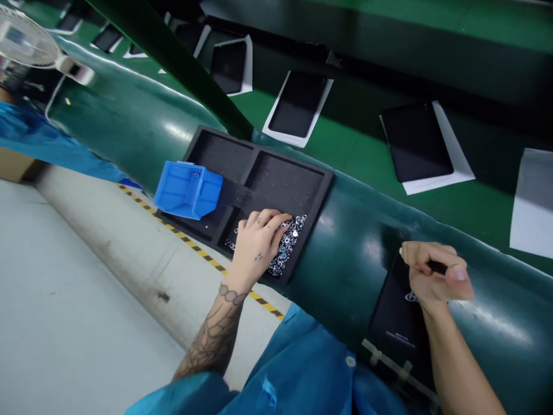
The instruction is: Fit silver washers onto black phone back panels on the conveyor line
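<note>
My left hand reaches into the near right compartment of a black divided tray. Its thumb and index fingertip come close together at a heap of small shiny metal parts, some of them ring-shaped. Whether a part sits between those fingertips is too small to tell. Curled fingers and a bent thumb close my right hand, which is over a flat black tablet-like panel with pale print. A tiny white spot shows at that hand's fingertip, but what it holds is hidden.
A blue plastic bin sits tilted on the tray's left side. Beyond the green bench, several black panels lie on white sheets. A green post rises behind the tray. At far left are a fan and another person's blue sleeve.
</note>
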Motion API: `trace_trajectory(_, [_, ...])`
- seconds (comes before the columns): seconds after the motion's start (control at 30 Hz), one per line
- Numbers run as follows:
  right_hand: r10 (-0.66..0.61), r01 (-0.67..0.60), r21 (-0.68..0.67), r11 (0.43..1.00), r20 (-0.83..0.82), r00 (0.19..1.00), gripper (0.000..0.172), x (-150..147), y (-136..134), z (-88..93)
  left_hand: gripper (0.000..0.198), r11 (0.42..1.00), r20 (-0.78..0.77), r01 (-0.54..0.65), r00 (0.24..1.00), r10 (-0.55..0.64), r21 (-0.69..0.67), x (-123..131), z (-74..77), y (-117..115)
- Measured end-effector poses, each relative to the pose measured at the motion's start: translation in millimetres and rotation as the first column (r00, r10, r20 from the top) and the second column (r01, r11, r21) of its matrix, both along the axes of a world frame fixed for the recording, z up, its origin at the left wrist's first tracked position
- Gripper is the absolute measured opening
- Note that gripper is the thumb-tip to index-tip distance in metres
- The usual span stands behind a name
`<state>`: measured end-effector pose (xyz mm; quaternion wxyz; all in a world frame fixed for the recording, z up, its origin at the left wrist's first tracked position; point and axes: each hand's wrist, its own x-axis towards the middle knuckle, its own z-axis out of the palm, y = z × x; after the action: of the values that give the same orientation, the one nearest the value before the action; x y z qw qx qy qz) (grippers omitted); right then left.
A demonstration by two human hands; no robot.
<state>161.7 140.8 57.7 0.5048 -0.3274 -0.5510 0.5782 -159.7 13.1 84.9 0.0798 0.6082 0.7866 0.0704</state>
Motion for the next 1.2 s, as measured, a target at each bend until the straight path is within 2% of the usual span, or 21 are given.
trace_trajectory(0.17, [-0.001, 0.001, 0.017, 1.0, -0.016, 1.0, 0.067, 0.0, -2.0, 1.1, 0.025, 0.993, 0.009, 0.099, 0.995, -0.098, -0.064, -5.5, -3.3, 20.4])
trace_trajectory(0.43, [-0.044, 0.048, 0.066, 0.997, -0.065, 0.997, 0.069, -4.2, -0.5, -3.0, 0.021, 0.99, 0.044, 0.135, 0.99, -0.133, -0.042, -11.7, -7.9, 19.9])
trace_trajectory(0.53, [-0.057, 0.062, 0.109, 0.992, -0.045, 0.997, 0.069, -4.0, -1.1, -6.2, 0.023, 0.99, 0.03, 0.128, 0.991, -0.13, 0.062, -11.7, -7.3, 19.7])
trace_trajectory(0.63, [-0.06, 0.065, 0.159, 0.985, -0.034, 0.998, 0.069, -3.1, -2.1, -13.3, 0.02, 0.962, 0.123, 0.093, 0.984, -0.128, 0.258, -3.9, -1.7, 24.9])
trace_trajectory(0.7, [-0.042, 0.047, 0.199, 0.979, -0.029, 0.999, 0.068, -4.4, -2.6, -18.1, 0.018, 0.923, 0.238, 0.074, 0.955, -0.174, 0.378, 12.9, 2.6, 30.2])
trace_trajectory(0.8, [-0.035, 0.031, 0.264, 0.964, 0.01, 0.999, 0.069, -9.1, -1.4, -16.5, 0.016, 0.872, 0.408, 0.072, 0.863, -0.298, 0.485, 60.1, 2.4, 34.3])
trace_trajectory(0.9, [-0.121, 0.123, 0.257, 0.959, -0.023, 0.992, 0.068, -0.5, -1.1, 1.4, 0.015, 0.862, 0.573, 0.142, 0.693, -0.438, 0.487, 122.1, -12.5, 25.0])
trace_trajectory(1.0, [-0.25, 0.257, 0.094, 0.962, -0.076, 0.965, 0.06, 41.2, -12.3, 25.3, 0.014, 0.884, 0.732, 0.169, 0.505, -0.457, 0.435, 175.7, -36.6, -1.0])
trace_trajectory(1.03, [-0.273, 0.273, 0.006, 0.962, -0.01, 0.962, 0.057, 61.3, -20.4, 31.1, 0.014, 0.898, 0.777, 0.169, 0.453, -0.437, 0.406, 188.7, -44.1, -11.7])
trace_trajectory(1.1, [-0.23, 0.284, -0.173, 0.943, 0.278, 0.933, 0.052, 103.2, -44.3, 37.1, 0.013, 0.915, 0.826, 0.182, 0.393, -0.404, 0.361, 206.8, -55.8, -31.6])
trace_trajectory(1.17, [-0.129, 0.342, -0.259, 0.903, 0.596, 0.792, 0.047, 137.6, -76.2, 35.4, 0.013, 0.907, 0.825, 0.223, 0.38, -0.417, 0.356, 217.1, -62.4, -45.0])
trace_trajectory(1.2, [-0.097, 0.381, -0.271, 0.884, 0.692, 0.716, 0.048, 149.4, -93.2, 32.4, 0.014, 0.898, 0.817, 0.249, 0.379, -0.436, 0.364, 220.5, -64.1, -48.2])
